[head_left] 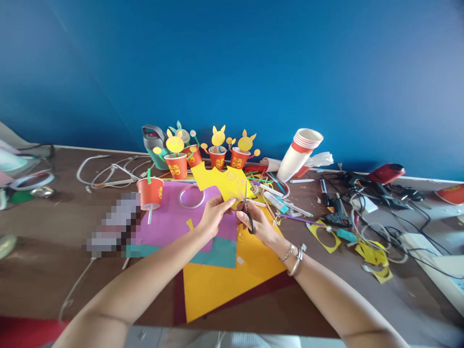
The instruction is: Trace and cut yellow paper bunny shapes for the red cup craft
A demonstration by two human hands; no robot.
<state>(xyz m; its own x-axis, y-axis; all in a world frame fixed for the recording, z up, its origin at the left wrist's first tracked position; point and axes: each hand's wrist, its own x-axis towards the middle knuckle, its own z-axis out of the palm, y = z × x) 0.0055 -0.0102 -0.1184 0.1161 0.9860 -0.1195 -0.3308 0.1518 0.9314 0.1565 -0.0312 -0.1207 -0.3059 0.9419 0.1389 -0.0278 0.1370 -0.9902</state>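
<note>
My left hand [214, 212] pinches the lower edge of a sheet of yellow paper [212, 178] with a jagged outline and round shapes drawn on it. In my right hand [261, 225] are black-handled scissors [249, 216], their blades pointing up at the paper's right part. Both hands are close together above purple paper [168, 203], teal paper [221, 253] and orange-yellow paper [217, 290]. A roll of tape [191, 197] lies on the purple sheet, left of my left hand. My fingers hide part of the scissor handles.
Red paper cups [176, 166] with paper rabbit figures stand along the back. One red cup [151, 193] with a straw is at left. A stack of cups [299, 154] leans behind pens and straws. Glue guns [337, 212], cables and yellow scraps [324, 237] lie at right.
</note>
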